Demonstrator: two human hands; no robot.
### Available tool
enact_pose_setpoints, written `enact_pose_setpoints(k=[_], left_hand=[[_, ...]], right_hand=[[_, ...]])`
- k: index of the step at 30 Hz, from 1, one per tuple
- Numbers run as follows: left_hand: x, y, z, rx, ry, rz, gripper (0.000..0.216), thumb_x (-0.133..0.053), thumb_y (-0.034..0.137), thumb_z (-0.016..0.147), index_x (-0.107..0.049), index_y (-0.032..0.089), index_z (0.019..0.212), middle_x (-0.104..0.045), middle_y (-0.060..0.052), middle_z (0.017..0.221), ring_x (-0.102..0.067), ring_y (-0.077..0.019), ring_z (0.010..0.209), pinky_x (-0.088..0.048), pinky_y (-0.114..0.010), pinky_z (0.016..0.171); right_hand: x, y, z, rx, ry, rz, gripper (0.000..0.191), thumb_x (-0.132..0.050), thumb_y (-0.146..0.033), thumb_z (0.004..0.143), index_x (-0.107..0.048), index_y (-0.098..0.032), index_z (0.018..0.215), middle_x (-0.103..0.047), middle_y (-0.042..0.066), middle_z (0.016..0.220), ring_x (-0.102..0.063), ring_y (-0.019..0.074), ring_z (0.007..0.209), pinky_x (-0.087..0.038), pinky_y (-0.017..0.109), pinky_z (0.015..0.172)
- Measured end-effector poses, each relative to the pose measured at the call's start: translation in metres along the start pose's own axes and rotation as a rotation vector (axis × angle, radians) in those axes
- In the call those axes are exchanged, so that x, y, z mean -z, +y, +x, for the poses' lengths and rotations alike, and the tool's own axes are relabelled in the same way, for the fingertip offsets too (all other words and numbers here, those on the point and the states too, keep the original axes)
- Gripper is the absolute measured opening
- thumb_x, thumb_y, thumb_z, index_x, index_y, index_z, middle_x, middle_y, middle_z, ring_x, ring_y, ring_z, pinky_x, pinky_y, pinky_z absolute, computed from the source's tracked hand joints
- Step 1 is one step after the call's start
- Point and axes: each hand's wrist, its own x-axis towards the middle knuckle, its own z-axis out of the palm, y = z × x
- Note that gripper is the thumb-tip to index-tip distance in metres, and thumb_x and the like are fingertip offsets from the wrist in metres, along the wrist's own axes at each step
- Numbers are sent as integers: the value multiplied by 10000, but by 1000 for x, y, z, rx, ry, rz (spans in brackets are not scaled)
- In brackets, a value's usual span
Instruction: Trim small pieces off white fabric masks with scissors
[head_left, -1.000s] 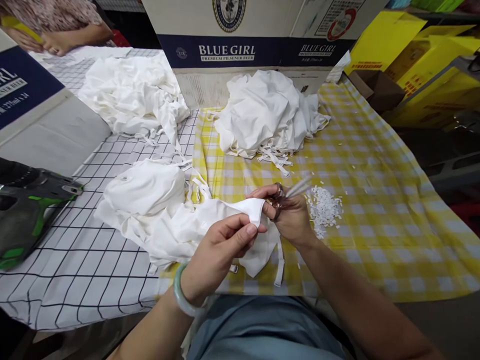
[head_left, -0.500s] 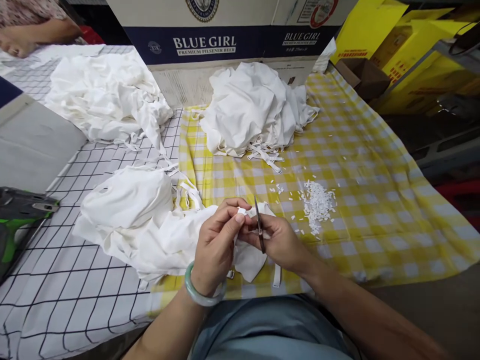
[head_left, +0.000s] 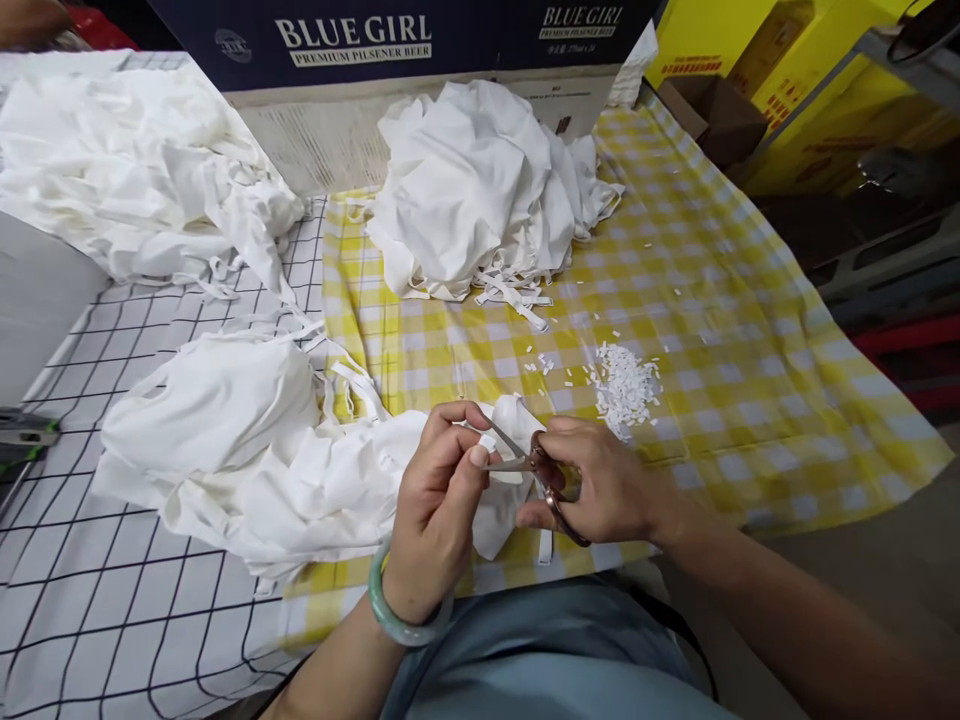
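Note:
My left hand (head_left: 442, 500), with a pale green bangle at its wrist, pinches the end of a white strap (head_left: 487, 442) between thumb and fingertips. In my right hand (head_left: 600, 485) is a pair of scissors (head_left: 553, 500), fingers in the loops. Their blades are spread, with the strap end between them near my left fingertips. Under and behind my hands lies a white garment (head_left: 499, 520), partly hidden. Its fabric seems to run into the white cloth heap (head_left: 247, 440) at left. A strap end with a small clip (head_left: 545, 546) hangs near the table's front edge.
Small white clippings (head_left: 628, 388) lie piled on the yellow checked cloth (head_left: 720, 370) at right. A white garment pile (head_left: 465, 190) stands before a large beer carton (head_left: 360, 80); another white pile (head_left: 135, 190) is at far left. A small brown box (head_left: 716, 115) sits at back right.
The scissors have swung from upright and side-on in my right hand to pointing left, blades parted around the strap end. My right hand has shifted right. The view has tilted down.

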Motion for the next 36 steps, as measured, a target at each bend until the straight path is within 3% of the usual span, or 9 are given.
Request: enact_pose_setpoints(k=[12, 30, 36], left_hand=[[0, 0, 1, -24, -30, 34, 264, -439, 159, 980, -556, 191, 745, -512, -53, 981, -463, -176, 1072, -404, -268, 893], [-5, -8, 0, -3, -33, 10, 216, -465, 187, 981, -649, 220, 872, -511, -53, 1060, -503, -189, 1049, -412, -343, 953], [-19, -4, 12, -27, -145, 69, 234, -457, 173, 980, -627, 195, 821, -540, -64, 990, -486, -187, 1054, -419, -302, 893]], right_hand=[[-4, -2, 4, -17, 5, -10, 469, -795, -507, 658, -458, -190, 584, -519, -21, 575, -427, 116, 574, -289, 252, 566], [-7, 5, 0, -28, 37, -24, 486, -731, -524, 722, -453, -176, 529, -485, -30, 507, -394, 87, 503, -259, 237, 528], [-3, 21, -18, -78, 105, -43, 460, -676, -522, 789, -521, -166, 544, -513, -18, 514, -398, 83, 486, -252, 230, 510]])
